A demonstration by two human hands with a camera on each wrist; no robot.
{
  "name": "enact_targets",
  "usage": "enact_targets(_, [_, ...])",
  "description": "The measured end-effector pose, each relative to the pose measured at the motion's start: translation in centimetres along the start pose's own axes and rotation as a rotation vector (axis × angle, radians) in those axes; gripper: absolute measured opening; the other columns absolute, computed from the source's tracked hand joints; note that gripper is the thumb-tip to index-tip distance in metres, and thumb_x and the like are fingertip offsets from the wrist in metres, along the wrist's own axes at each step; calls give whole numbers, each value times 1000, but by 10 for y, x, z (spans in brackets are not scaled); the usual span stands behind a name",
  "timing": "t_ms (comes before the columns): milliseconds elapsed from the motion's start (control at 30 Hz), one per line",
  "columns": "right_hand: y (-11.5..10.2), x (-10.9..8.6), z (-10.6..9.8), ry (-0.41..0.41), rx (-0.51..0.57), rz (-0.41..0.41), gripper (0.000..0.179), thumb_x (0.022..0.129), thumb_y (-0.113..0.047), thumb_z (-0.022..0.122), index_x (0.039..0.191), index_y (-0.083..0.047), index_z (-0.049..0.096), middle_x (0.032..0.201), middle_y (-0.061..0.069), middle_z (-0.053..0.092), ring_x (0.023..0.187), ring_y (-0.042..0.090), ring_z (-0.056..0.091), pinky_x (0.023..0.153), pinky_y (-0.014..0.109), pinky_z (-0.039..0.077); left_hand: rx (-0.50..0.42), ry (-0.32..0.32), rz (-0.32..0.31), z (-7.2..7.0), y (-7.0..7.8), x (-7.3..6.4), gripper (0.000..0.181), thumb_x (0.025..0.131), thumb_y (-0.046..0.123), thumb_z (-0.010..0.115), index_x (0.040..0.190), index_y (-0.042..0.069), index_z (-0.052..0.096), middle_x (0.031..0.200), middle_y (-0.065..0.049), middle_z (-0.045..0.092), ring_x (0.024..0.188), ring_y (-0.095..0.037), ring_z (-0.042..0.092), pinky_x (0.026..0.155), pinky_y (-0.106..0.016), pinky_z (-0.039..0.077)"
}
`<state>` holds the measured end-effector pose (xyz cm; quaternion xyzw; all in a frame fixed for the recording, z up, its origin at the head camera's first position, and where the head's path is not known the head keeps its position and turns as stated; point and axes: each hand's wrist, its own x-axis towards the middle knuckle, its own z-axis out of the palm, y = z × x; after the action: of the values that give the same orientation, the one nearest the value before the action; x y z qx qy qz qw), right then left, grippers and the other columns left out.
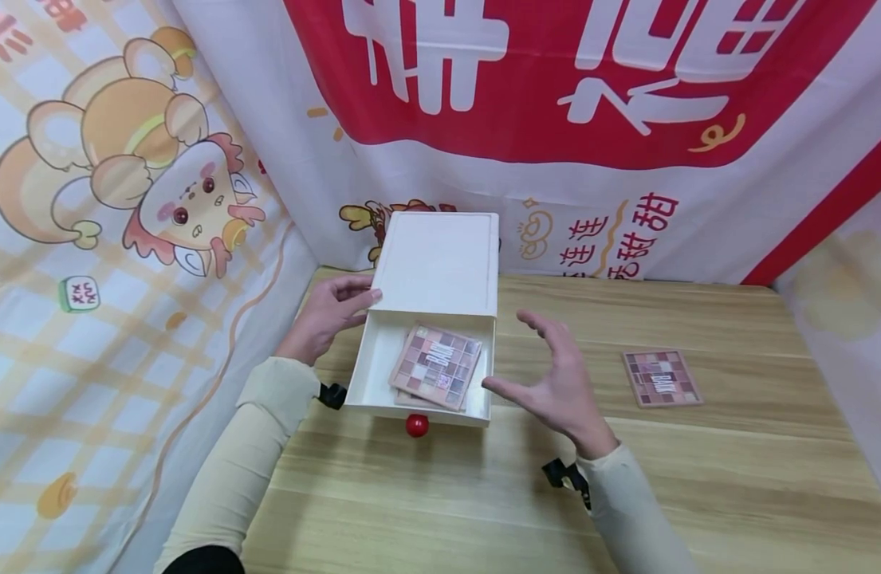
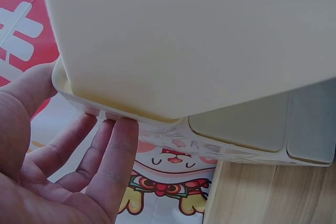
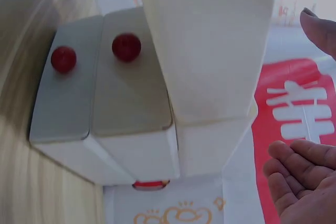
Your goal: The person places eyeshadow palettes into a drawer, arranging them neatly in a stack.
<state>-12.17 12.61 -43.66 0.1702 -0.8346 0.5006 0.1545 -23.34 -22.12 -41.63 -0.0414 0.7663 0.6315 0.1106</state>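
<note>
A white drawer box point(image 1: 440, 263) stands on the table with its top drawer point(image 1: 364, 375) pulled out. Inside that drawer lie flat, square, pink-checked cases point(image 1: 440, 359) with white lettering, the upper one turned askew over another. My left hand point(image 1: 328, 315) rests against the box's upper left side by the front corner; in the left wrist view its thumb lies at one edge and the nearly straight fingertips point(image 2: 123, 129) touch the side. To the right of the drawer, my right hand point(image 1: 555, 383) hovers with thumb and fingers spread, holding nothing.
Another pink-checked case point(image 1: 662, 379) lies on the wooden table point(image 1: 734, 454) at the right. A red knob point(image 1: 416, 425) sticks out at the drawer front. Two lower drawers with red knobs point(image 3: 126, 47) are closed. Printed cloth point(image 1: 440, 151) hangs behind and at both sides.
</note>
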Motion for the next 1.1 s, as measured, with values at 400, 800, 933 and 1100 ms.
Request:
enact_targets(400, [28,-16,-26,117,-35,130,95,63,-26,99,141,-2,51,140,11,54,128,32,47,108,55,36,0,-5,-6,-1,1,-1,52,90,26,79,133,3,60,122,-14,60,104,-24,64,87,-37,58])
enact_targets(800, [63,-32,-45,206,-110,251,89,69,-27,96,140,-1,51,137,14,55,125,34,48,107,53,39,2,-2,-13,-2,-2,-1,53,89,27,80,133,5,61,124,-14,60,106,-24,64,88,-38,58])
enact_targets(933, [76,-40,-51,196,-112,315,92,72,-31,94,144,0,46,142,16,52,130,36,45,110,54,37,2,0,-15,-2,-1,-1,53,89,26,80,133,5,61,124,-14,60,106,-24,64,88,-38,58])
enact_targets(1100, [89,-50,-62,190,-53,449,94,76,-35,91,149,-3,41,147,14,47,134,34,41,113,54,34,0,-1,-16,-2,0,-1,53,89,27,80,134,5,61,124,-14,60,107,-25,63,88,-37,58])
